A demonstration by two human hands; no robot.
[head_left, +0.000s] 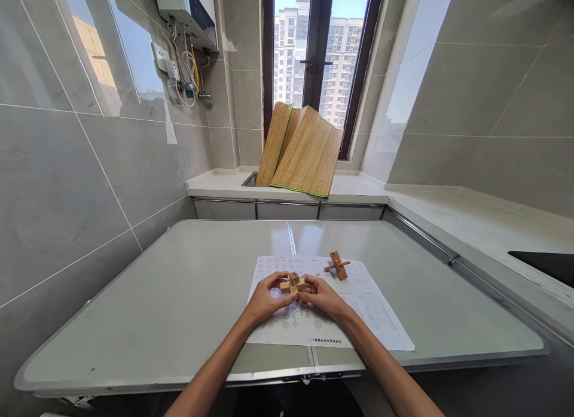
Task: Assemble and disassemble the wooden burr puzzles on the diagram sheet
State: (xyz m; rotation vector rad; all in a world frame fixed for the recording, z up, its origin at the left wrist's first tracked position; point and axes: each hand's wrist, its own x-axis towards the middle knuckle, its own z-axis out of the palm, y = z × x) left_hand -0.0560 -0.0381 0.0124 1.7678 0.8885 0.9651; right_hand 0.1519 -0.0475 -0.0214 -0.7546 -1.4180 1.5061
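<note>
Between my two hands, a light wooden burr puzzle (293, 283) made of crossing blocks is held just above a printed sheet. My left hand (268, 297) grips its left side with thumb and fingers. On the opposite side, my right hand (323, 295) pinches the puzzle's right end. The printed paper sheet (376, 321) lies under both hands, with small diagrams and lines of text. Beyond my right hand, a darker brown wooden cross-shaped puzzle (338, 265) rests on the sheet's far right part. The fingers hide some of the held puzzle's sides.
A pale folding table (156, 309) with a metal rim carries the sheet. Behind it, a folded bamboo mat (309, 151) leans on the white counter (359, 186) by the window. Tiled walls stand on both sides, with a water heater (188, 16) at the upper left.
</note>
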